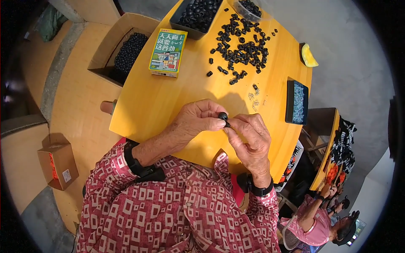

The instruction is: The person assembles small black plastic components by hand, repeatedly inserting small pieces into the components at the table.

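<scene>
Over the near part of the yellow table my left hand [195, 119] pinches a small round black plastic part [222, 116] between thumb and fingers. My right hand [252, 138] meets it from the other side, its thumb and fingertips closed on the lower end of the same part, where a second black piece may sit. The fingertips hide the join. Just beyond the hands lie a few tiny silvery pieces [254, 100] and one loose black part [255, 87]. Farther off, many small black parts [240, 46] are scattered across the tabletop.
A dark bin [174, 20] of black parts, a clear tub [266, 13], a green-yellow box [168, 50] and a black tray [290, 103] of tiny metal pieces stand around the table [139, 109]. A carton [99, 52] sits left; a person [310, 223] works at right.
</scene>
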Demonstrator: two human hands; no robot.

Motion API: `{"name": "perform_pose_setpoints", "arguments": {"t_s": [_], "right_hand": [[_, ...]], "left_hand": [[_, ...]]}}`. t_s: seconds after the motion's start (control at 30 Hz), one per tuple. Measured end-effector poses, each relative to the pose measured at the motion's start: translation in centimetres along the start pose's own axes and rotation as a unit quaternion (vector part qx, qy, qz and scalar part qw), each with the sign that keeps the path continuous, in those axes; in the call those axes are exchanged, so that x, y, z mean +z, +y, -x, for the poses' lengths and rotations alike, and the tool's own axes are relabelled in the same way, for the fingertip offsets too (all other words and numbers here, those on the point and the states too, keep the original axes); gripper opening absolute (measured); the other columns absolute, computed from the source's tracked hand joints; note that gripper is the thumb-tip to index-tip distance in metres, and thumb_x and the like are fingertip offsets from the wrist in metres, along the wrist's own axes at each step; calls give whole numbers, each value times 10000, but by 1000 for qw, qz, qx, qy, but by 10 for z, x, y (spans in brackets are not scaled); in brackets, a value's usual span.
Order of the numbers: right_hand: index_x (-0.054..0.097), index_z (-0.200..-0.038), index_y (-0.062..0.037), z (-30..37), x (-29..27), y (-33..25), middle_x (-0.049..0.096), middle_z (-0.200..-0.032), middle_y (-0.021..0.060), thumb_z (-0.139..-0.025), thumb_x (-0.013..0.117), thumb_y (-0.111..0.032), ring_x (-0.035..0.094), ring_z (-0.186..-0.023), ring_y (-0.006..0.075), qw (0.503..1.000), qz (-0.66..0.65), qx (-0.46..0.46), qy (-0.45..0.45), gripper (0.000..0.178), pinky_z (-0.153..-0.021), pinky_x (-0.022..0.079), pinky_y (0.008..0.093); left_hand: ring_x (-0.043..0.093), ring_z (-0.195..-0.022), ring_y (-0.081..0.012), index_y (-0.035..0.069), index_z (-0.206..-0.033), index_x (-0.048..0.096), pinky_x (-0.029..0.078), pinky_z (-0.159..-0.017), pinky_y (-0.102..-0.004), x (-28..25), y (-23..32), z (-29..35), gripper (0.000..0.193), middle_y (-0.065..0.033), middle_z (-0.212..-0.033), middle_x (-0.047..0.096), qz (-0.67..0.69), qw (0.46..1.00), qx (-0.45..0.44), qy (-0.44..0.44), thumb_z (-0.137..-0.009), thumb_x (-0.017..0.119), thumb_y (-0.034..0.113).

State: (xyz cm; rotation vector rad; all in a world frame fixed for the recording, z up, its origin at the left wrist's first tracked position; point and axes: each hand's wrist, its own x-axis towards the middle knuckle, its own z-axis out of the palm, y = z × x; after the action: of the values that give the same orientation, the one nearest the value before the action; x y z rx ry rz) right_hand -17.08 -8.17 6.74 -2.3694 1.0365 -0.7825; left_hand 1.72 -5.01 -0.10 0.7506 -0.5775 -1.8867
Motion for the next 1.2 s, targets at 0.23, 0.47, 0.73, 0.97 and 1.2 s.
{"name": "perform_pose_setpoints", "arguments": {"t_s": [0.23,0.47,0.73,0.97,1.2], "right_hand": [[720,-950,-10,5,3,0,667,-892,101,-738,795,7,614,-781,255,999,-29,33,14,226,-704,494,349],[722,-935,-4,10,0,7,682,-876,109,-723,807,18,637,-784,251,996,-74,45,17,230,-700,507,340],[722,-929,4,8,-14,4,695,-886,117,-731,807,17,650,-802,247,995,-85,38,26,216,-697,512,327],[726,-942,4,8,-16,5,699,-879,115,-739,803,9,650,-786,245,997,-69,23,29,217,-695,511,328],[733,-942,0,6,-19,3,696,-877,111,-738,795,-4,650,-781,258,999,-36,-4,1,213,-701,515,339]], "left_hand": [[626,-937,-81,45,-1119,650,513,-868,-239,-2,-3,-1,264,-4,-1020,663,8,1000,-11,-8,-886,749,121],[654,-945,-109,27,-1145,653,552,-882,-267,4,0,2,262,-30,-1031,673,34,998,-51,11,-913,723,128],[689,-1022,-196,-9,-1181,648,551,-942,-329,9,7,3,309,-94,-1090,691,33,997,-59,-41,-930,705,163],[690,-1034,-212,-19,-1203,639,546,-951,-336,9,5,4,328,-112,-1103,690,26,996,-50,-64,-931,702,153],[684,-1016,-182,-27,-1178,654,535,-930,-307,8,0,4,283,-98,-1080,696,-16,997,-38,-66,-943,679,128]]}}
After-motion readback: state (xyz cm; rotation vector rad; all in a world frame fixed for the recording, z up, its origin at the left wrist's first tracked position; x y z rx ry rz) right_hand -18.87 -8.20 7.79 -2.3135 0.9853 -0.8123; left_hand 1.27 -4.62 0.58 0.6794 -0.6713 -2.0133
